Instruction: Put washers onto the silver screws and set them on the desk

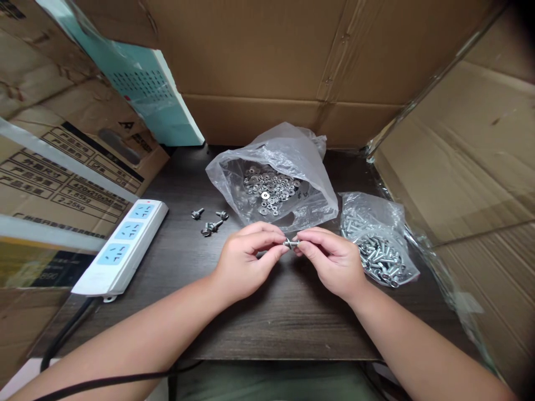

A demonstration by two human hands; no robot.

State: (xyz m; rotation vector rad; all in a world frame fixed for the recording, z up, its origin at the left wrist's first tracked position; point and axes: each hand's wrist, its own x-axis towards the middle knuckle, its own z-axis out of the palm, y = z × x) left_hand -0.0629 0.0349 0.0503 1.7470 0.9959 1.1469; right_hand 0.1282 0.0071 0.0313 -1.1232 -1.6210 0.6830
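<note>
Over the middle of the table my two hands meet at a small silver bolt (295, 244). My left hand (251, 259) is closed, with thumb and fingertips pinching a washer (287, 243) at the left end of the bolt. My right hand (334, 259) pinches the bolt's other end, which its fingertips partly hide. Just beyond both hands lies a clear plastic bag (309, 161), its mouth spread, with many loose washers (276, 186) inside. Beside my right hand, a smaller clear bag (376, 206) holds a heap of bolts (380, 259).
Several bolts with washers on them (213, 226) lie on the dark wooden table (267, 328) to the left. A white power strip (125, 245) stands farther left, its black cable (62, 334) trailing forward. Cardboard walls (259, 55) enclose the back and sides.
</note>
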